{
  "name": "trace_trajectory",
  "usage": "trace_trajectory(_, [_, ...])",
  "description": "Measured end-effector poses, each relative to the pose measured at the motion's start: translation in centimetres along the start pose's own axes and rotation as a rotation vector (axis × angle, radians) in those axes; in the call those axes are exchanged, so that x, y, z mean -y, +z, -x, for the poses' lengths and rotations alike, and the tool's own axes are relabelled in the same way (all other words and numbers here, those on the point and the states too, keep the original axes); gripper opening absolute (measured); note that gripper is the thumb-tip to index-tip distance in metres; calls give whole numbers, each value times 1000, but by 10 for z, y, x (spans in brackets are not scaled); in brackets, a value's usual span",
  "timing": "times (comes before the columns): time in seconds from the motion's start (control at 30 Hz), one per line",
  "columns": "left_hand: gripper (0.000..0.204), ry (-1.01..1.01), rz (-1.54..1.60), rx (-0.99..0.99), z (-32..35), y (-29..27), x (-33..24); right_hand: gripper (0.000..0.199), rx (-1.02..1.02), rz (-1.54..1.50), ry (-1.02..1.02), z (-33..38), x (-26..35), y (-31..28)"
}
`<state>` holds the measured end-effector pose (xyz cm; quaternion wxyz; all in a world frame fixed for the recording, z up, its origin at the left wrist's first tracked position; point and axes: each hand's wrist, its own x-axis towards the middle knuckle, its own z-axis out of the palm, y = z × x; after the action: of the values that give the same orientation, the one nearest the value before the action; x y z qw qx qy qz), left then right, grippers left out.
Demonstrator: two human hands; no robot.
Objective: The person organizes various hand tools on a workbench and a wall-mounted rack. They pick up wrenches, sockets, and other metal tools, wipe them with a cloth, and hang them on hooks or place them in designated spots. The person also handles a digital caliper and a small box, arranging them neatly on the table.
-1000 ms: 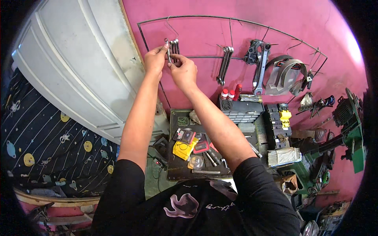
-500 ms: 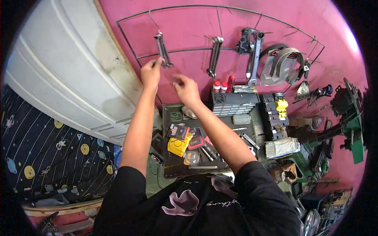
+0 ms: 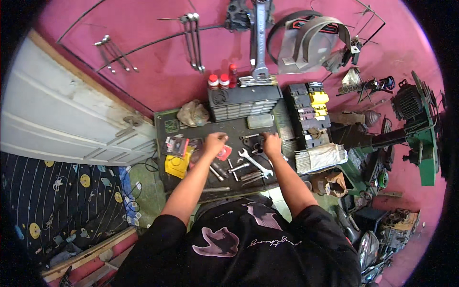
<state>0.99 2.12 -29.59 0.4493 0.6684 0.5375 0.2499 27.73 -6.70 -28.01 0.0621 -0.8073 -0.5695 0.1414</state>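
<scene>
My left hand (image 3: 214, 142) hovers half-open over the tray (image 3: 165, 143), holding nothing I can make out. My right hand (image 3: 272, 143) curls over small tools; I can't tell whether it grips one. Between them lies a spanner (image 3: 253, 162), long axis running diagonally, open end up-left. Wrenches (image 3: 193, 40) hang on the wall wire (image 3: 143, 48); I judge most remain on the tray.

Both hands are down over the dark tool tray (image 3: 168, 143) — left hand (image 3: 215, 142) near a red packet (image 3: 224, 153), right hand (image 3: 272, 143) just beside a silver spanner (image 3: 253, 161).
</scene>
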Motion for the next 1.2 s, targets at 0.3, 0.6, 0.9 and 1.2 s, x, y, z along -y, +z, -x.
trace_trajectory(0.3, [29, 334, -794, 17, -11, 92, -17, 39, 76, 467, -346, -45, -37, 9])
trace_trajectory(0.6, [17, 261, -531, -48, 11, 67, -17, 19, -189, 133, -402, -29, -30, -7])
trace_trajectory(0.9, [25, -196, 617, -385, 102, 0, -15, 15, 84, -509, -260, 50, 55, 5])
trace_trajectory(1.2, [27, -106, 654, -467, 85, -146, -62, 20, 168, -785, -222, 81, 234, -38])
